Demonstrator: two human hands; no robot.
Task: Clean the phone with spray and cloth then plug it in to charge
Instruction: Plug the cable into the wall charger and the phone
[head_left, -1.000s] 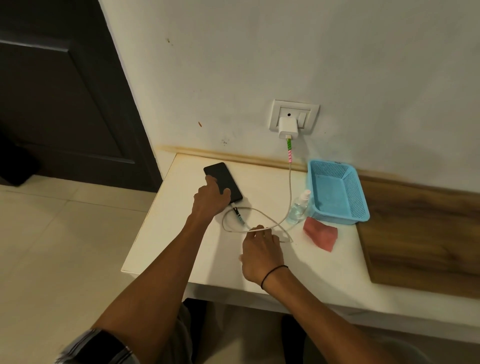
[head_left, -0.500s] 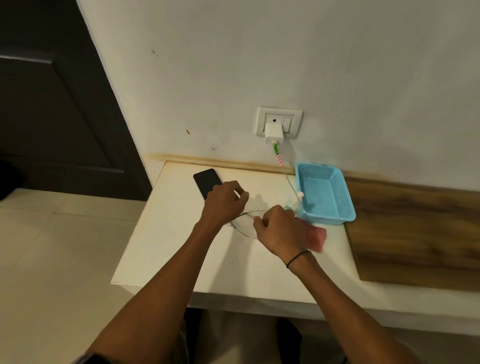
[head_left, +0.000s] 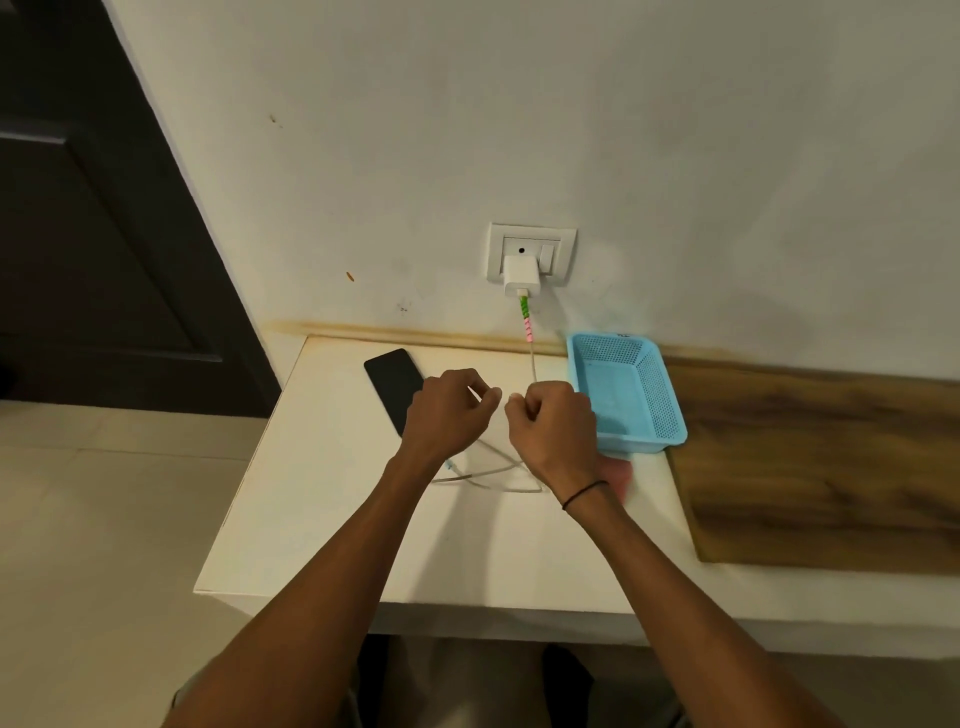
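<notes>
On the white table (head_left: 332, 519) against the pale wall, both hands hover close together, almost knuckle to knuckle, above a loose loop of thin white charging cable (head_left: 493, 475). The left hand (head_left: 447, 410) has its grip curled, thumb and forefinger pressed together at the tips; it looks like a pinch on the cable, but the strand between the fingers is too fine to make out, so I cannot tell. The right hand (head_left: 553, 426), a thin black band (head_left: 584, 493) on its wrist, shows a grip curled tight into a fist, and whether cable runs through it I cannot tell either.

The flat black rectangular phone (head_left: 392, 387) lies screen-up on the table, just left of the left hand, its near end hidden behind that hand. The cable's plug end (head_left: 452, 466) rests on the table below the left wrist, apart from the phone. The cable climbs past a green-and-pink spiral protector (head_left: 525, 321) to a white charger block (head_left: 521, 278) seated in the white wall socket (head_left: 531, 252).

Just right of the right hand sits a light blue perforated plastic basket (head_left: 670, 410). A pink cloth (head_left: 618, 475) peeks out behind the right wrist, blurred. A brown wood-grain board (head_left: 821, 467) covers the table further right.
</notes>
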